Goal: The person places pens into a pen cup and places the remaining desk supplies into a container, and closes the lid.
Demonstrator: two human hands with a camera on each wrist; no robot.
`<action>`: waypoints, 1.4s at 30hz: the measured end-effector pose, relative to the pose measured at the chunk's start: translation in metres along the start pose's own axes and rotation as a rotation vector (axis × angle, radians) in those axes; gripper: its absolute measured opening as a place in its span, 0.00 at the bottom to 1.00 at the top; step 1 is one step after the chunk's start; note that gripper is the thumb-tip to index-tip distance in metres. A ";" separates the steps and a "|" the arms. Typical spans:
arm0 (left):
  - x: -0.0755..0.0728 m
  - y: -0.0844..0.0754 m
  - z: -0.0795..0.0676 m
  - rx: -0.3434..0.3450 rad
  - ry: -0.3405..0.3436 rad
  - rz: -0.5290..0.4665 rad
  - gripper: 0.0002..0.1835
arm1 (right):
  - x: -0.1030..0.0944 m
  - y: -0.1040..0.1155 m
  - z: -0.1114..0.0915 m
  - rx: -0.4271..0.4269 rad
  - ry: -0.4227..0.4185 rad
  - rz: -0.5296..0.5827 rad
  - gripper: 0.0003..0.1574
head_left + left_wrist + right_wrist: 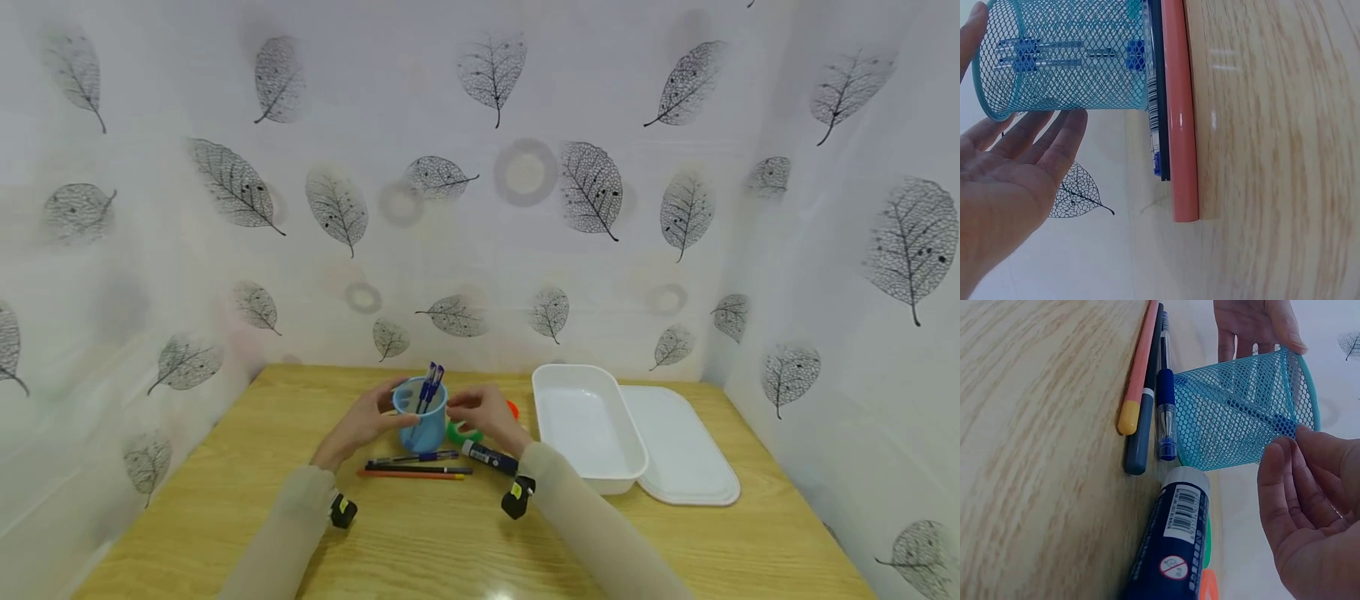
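Observation:
A light blue mesh pen cup (429,437) stands upright with two blue pens (429,388) leaning inside. My left hand (362,427) holds it from the left, thumb across the near side and fingers round the back. At the other side, my right hand (1319,512) has its fingers loosely bent, fingertips right at the cup's rim, with no object showing between them. In front of the cup lie a clear pen with blue parts (1166,394), a black pencil (1141,434) and an orange pencil (1180,119) with a yellow end.
Under my right wrist lies a dark blue tube (489,457) with a pale cap and a barcode. Behind it show a green ring (454,435) and an orange object (513,409), partly hidden. A white tray (637,454) stands right, overlapping its white lid (690,450).

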State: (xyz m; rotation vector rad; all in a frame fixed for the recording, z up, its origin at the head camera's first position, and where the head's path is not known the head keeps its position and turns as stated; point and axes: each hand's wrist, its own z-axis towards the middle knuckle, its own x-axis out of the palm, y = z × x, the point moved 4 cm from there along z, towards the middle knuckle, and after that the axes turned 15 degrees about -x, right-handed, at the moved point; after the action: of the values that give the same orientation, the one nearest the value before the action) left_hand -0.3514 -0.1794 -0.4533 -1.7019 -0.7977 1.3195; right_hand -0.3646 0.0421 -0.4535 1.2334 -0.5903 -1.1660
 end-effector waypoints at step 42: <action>0.001 -0.002 -0.002 -0.039 0.020 -0.046 0.48 | 0.017 -0.019 -0.009 -0.121 0.448 -0.459 0.11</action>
State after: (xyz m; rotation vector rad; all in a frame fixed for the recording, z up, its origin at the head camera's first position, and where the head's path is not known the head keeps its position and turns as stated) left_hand -0.3493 -0.1779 -0.4524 -1.7147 -0.8513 1.2612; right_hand -0.3581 0.0322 -0.4778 1.5092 0.1052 -1.2201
